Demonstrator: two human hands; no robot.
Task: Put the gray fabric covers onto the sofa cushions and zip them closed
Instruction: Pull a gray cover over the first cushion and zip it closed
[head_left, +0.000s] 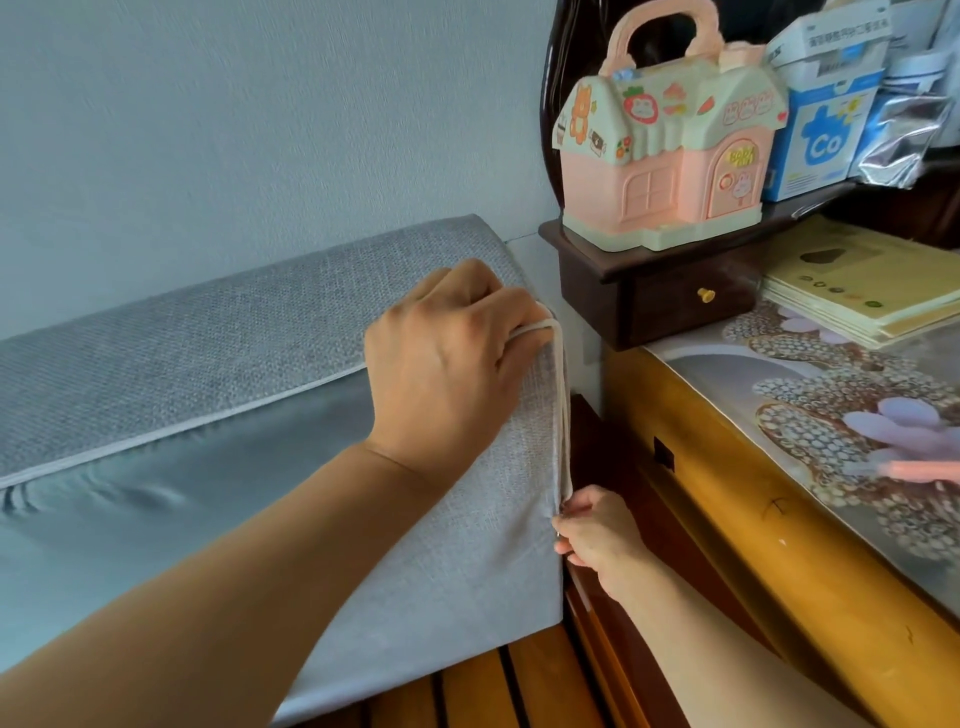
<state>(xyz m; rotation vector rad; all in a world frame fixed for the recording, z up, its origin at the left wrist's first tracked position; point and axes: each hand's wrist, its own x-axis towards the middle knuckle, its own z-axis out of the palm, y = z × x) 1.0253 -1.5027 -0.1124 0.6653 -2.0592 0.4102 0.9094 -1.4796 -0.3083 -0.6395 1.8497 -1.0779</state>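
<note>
A long sofa cushion in a gray fabric cover (218, 353) leans on its edge against the wall, resting on wooden sofa slats. Its right end shows the cover's open edges (563, 415) running down as pale folded strips. My left hand (447, 364) grips the top corner of that end, pinching the cover's edges together. Lower down, my right hand (592, 535) pinches something small at the same seam, probably the zipper pull, though it is too small to make out. A smooth darker gray panel (156, 509) covers the cushion's front face.
A wooden cabinet (737, 519) with a patterned top stands close on the right, leaving a narrow gap beside the cushion. On it are a small dark drawer shelf (660, 291), a pink toy house (670, 145), boxes and a stack of yellow booklets (857, 280). Wooden slats (493, 691) lie below.
</note>
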